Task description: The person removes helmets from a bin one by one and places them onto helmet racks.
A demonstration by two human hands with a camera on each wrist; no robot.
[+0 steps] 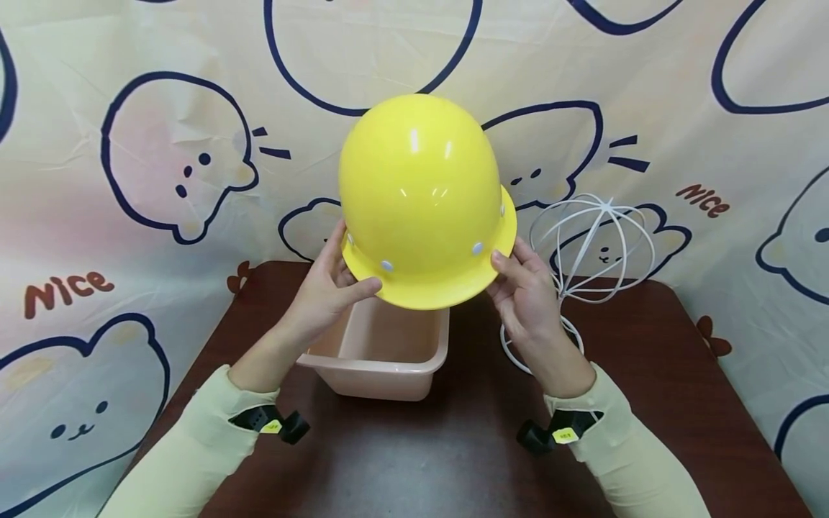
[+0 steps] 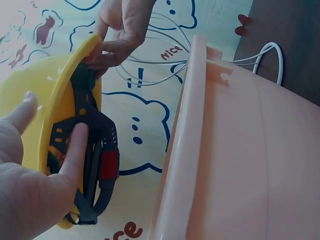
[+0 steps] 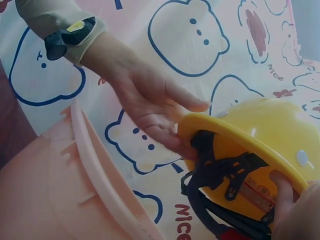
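Note:
A yellow hard hat (image 1: 419, 187) is held up in the air between both hands, its rounded shell facing the head camera. My left hand (image 1: 327, 280) grips the brim at its left side, thumb outside and fingers underneath. On the opposite side, my right hand (image 1: 527, 295) holds the brim with its thumb on top. Inside the hat, the wrist views show a black suspension harness (image 2: 107, 127) with a red patch on its band. Below and behind the hat stands a pale pink plastic basin (image 1: 388, 385), partly covered by it.
A white wire stand with a cage-like top (image 1: 607, 207) and a ring base stands right of the basin, behind my right hand. The dark brown table (image 1: 388, 460) carries both. Behind it hangs a cartoon-printed cloth (image 1: 421, 43).

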